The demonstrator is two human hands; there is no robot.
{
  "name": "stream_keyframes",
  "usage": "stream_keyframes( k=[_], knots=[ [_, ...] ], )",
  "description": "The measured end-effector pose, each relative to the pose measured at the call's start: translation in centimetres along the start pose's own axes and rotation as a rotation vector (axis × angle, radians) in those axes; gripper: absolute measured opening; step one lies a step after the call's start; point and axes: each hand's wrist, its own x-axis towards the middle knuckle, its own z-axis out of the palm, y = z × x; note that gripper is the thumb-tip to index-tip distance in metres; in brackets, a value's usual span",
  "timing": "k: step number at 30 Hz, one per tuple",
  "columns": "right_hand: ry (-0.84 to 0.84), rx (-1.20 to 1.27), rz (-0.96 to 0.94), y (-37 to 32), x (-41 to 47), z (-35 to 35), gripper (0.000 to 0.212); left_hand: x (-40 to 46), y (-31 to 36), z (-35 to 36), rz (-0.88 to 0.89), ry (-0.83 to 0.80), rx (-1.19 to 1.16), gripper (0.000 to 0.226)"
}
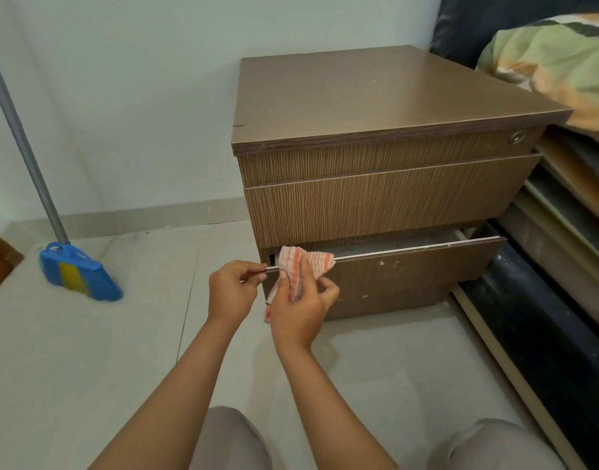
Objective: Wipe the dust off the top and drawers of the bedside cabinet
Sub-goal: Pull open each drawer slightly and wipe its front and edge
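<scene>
broom point(77, 276) handle cut off at top | drawer point(386, 276) interior mostly hidden

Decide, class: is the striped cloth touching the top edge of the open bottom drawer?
Touching. The head view shows the striped cloth, held in the right hand, draped over the bottom drawer front's top edge near its left end, with no gap.

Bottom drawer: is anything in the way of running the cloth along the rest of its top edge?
Nothing visible. The right hand presses the cloth on the left end of the bottom drawer edge; the left hand pinches the corner behind it. The edge to the right lies bare.
</scene>
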Motion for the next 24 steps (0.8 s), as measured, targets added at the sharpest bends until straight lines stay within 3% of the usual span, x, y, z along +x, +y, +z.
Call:
stream_keyframes(
  k=[10, 24],
  knots=[
    [0.119, -0.208, 0.044, 0.7, 1.9, 0.9, 0.043, 0.3, -0.2, -0.4, 0.109, -0.041, 0.131, 0.010],
    [0.288, -0.259, 0.177, 2.1, 10.7, -7.1, 0.046, -0.2, 0.2, -0.3, 0.101, -0.008, 0.141, 0.009]
  ],
)
